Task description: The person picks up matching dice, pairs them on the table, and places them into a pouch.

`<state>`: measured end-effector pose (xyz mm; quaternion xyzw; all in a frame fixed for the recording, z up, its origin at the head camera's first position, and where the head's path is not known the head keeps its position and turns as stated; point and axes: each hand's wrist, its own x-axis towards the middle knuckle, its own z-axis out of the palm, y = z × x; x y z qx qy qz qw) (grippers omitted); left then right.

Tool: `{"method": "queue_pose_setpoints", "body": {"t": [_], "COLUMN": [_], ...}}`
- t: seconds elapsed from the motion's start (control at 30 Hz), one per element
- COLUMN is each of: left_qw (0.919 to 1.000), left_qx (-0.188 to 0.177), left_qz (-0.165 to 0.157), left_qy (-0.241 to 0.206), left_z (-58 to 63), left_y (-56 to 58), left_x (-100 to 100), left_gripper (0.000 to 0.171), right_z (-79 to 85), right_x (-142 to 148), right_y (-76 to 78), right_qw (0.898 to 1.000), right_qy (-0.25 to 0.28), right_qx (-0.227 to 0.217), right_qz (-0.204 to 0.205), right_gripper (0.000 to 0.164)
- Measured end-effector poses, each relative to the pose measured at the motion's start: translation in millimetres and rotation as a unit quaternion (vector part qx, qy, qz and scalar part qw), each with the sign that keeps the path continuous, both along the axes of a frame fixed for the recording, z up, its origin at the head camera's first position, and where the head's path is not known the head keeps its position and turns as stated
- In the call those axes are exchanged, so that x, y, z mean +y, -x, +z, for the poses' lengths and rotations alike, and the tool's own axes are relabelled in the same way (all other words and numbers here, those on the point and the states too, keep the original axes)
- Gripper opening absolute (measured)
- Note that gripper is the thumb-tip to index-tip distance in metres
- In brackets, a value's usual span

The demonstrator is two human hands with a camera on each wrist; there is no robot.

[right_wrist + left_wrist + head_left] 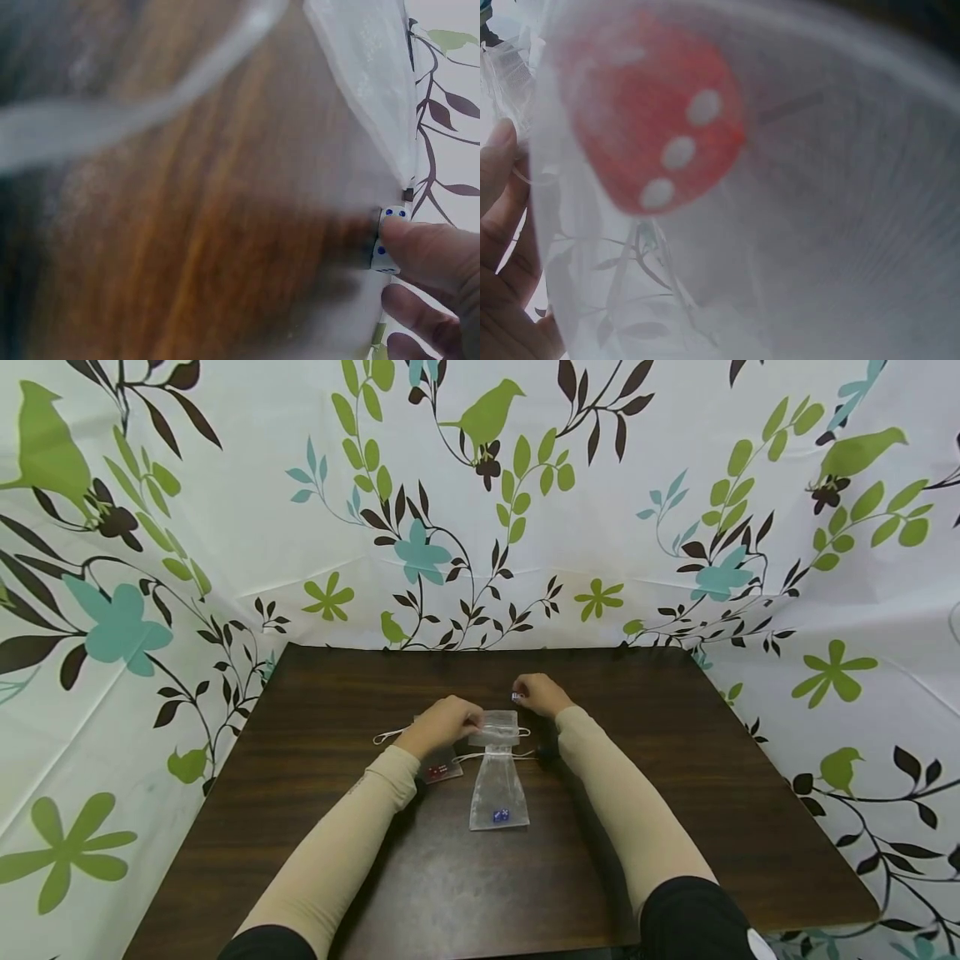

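Note:
My left hand point(442, 724) pinches the edge of a sheer drawstring pouch point(501, 720) at the table's middle. To the right and slightly farther back, my right hand point(546, 695) pinches white dice point(386, 244) with blue pips between thumb and fingers; they look like two, partly covered by the thumb. Nearer me lies another sheer pouch point(498, 781) with blue dice point(501, 816) at its bottom. Under my left forearm a third pouch point(454, 767) shows red dice point(437, 772); a red die point(656, 120) fills the left wrist view through mesh.
The dark wooden table point(675, 827) is backed by a patterned cloth point(480, 485) with birds and leaves. White drawstrings point(390, 737) stretch out beside the pouches. A small dark object point(547, 752) sits by my right sleeve, too shaded to identify.

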<state>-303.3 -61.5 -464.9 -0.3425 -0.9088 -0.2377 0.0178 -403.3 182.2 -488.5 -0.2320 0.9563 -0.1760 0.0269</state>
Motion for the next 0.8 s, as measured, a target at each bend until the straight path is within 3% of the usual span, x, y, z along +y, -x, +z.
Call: {"method": "queue_pose_setpoints", "body": {"t": [0.47, 0.63, 0.8], "left_qw": [0.9999, 0.9998, 0.9995], "left_qx": [0.0, 0.007, 0.008], "left_qz": [-0.009, -0.015, -0.024], "left_qy": [-0.008, -0.013, -0.019], "left_z": [-1.3, 0.9, 4.0], "left_y": [1.3, 1.4, 0.8], "left_x": [3.9, 3.7, 2.8], "left_gripper": [0.013, 0.012, 0.007], "right_z": [-2.1, 20.1, 51.7], "right_x": [-1.9, -10.5, -19.4], "right_y": [-1.3, -5.7, -19.7], "right_qw": [0.998, 0.997, 0.996], "right_qy": [0.018, 0.037, 0.056], "right_qx": [0.056, 0.062, 0.029], "right_qz": [0.013, 0.024, 0.056], "right_gripper": [0.016, 0.018, 0.022]}}
